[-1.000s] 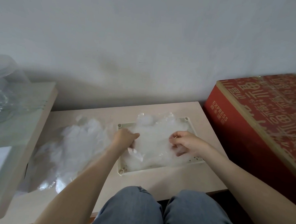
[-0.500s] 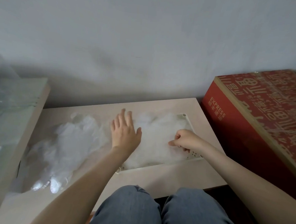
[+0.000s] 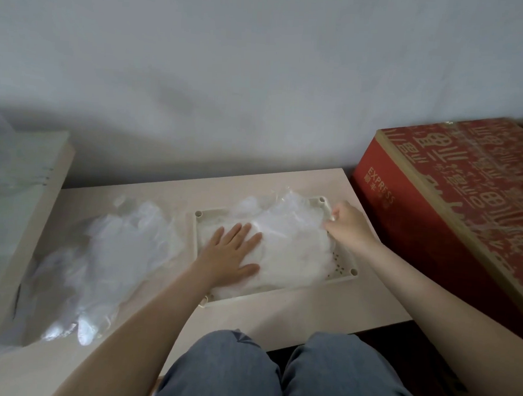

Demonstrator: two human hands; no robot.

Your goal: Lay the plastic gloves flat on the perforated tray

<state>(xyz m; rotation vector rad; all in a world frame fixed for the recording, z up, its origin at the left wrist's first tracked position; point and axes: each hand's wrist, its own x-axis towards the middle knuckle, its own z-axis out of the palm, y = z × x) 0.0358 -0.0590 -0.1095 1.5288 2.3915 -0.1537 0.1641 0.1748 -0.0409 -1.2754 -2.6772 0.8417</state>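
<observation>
A cream perforated tray [image 3: 343, 267] lies on the low table, mostly covered by crumpled clear plastic gloves [image 3: 294, 245]. My left hand [image 3: 231, 252] presses flat, fingers spread, on the gloves over the tray's left half. My right hand [image 3: 348, 225] is at the tray's far right corner, its fingers curled and pinching the edge of a glove. A second loose heap of clear gloves [image 3: 99, 262] lies on the table left of the tray.
The beige table [image 3: 323, 316] stands against a white wall. A red EXPRESS cardboard box [image 3: 454, 202] stands close on the right. A pale board with clear plastic on it [image 3: 14, 203] flanks the left. My knees in grey trousers [image 3: 275, 374] are at the table's front edge.
My left hand let go of a glove, opened, and now presses flat on the pile. My right hand moved toward the tray's far right corner, still pinching plastic.
</observation>
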